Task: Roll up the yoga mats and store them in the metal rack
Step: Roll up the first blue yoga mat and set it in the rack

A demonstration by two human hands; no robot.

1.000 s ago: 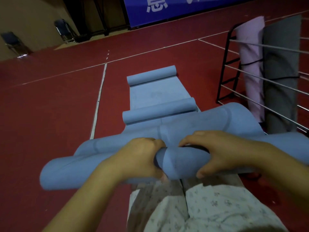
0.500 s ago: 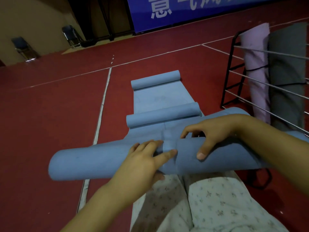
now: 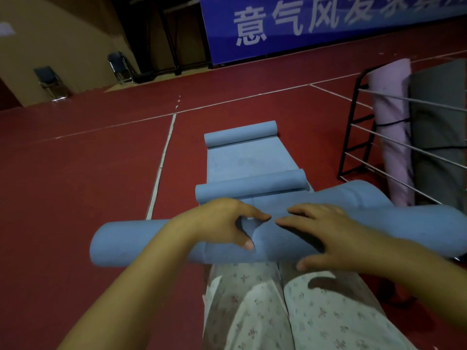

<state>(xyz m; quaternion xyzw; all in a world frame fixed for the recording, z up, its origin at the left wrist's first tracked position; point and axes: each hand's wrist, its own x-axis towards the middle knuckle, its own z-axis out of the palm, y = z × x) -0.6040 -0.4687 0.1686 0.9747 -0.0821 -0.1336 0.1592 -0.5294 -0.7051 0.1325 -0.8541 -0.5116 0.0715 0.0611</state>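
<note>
The metal rack (image 3: 353, 127) stands on the red floor (image 3: 75, 185) at the right, a black frame with pale horizontal bars. Two rolled mats stand upright in it: a pink roll (image 3: 391, 127) toward the near end of the frame and a grey roll (image 3: 439, 137) just beside it on the right, each with a dark strap round its middle.

The blue mat (image 3: 141, 245) is a thick, soft roll lying crosswise over the person's knees, its left end hanging free above the floor and its right end running toward the rack. Its surface is matte and dented in the middle, where the outer flap puckers between the hands. The left hand (image 3: 222, 223) rests on top of the roll, fingers reaching over the far side and thumb pressed into the near face: a loose grip on the mat. The right hand (image 3: 326, 233) lies flatter on the roll, fingers nearly straight and spread, thumb under the near edge, pressing rather than clutching.

Beyond the roll, a second blue mat (image 3: 247, 157) lies flat on the floor with both ends curled up. The person's lap shows pale flowered trousers (image 3: 290, 311).
</note>
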